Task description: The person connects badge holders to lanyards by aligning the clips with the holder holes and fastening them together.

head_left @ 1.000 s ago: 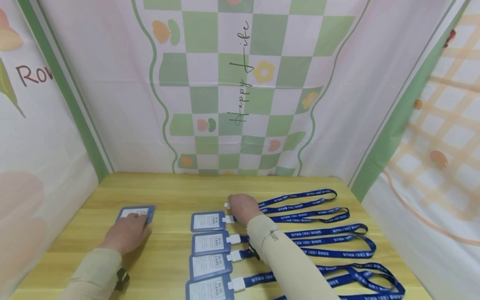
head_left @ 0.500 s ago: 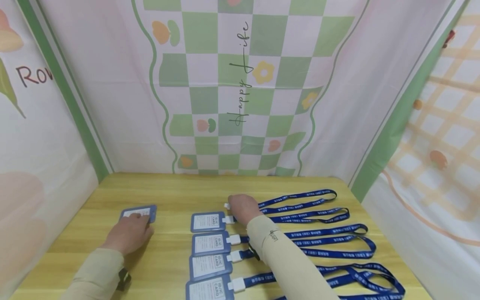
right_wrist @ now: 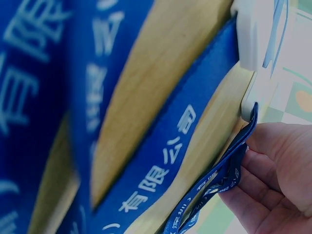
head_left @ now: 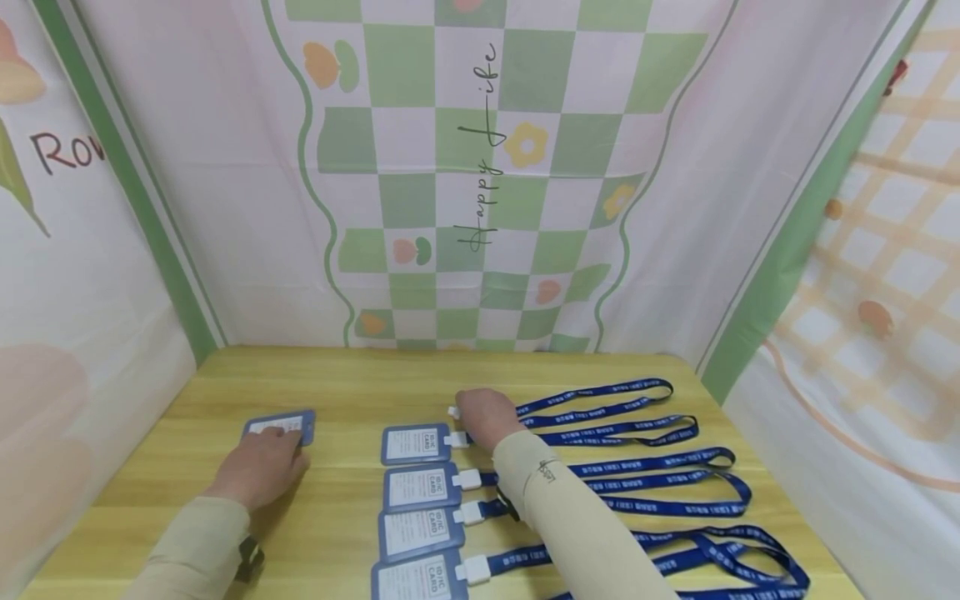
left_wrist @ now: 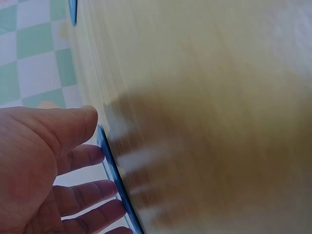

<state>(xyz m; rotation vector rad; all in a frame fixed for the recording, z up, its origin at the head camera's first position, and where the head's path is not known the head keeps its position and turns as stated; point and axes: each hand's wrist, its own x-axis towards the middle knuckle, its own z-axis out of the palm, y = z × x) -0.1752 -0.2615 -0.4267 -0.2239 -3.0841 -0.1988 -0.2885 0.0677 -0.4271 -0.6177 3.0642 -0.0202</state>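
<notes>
At the left of the table, a blue-framed ID card holder [head_left: 302, 419] lies under the fingertips of my left hand [head_left: 258, 468]. In the left wrist view its blue edge [left_wrist: 116, 173] shows, with several fairly straight fingers resting on its face and the thumb near one end. My right hand [head_left: 486, 417] pinches a blue printed lanyard [right_wrist: 239, 156] between thumb and fingers, close to its white clip [head_left: 453, 412]. That lanyard's loop trails off to the right over the table. My hand hides the strap where it meets the clip in the head view.
Several card holders [head_left: 415, 443] with lanyards lie in a column along the middle, white buckles [head_left: 470, 478] facing right. Their blue straps [head_left: 720, 504] stretch rightward under my right forearm. Printed cloth [head_left: 472, 208] stands behind the wooden table [head_left: 352, 375] and on both sides.
The left hand and its card holder have slid slightly to the right, and the holder has turned a little. The right hand stays at the lanyard.
</notes>
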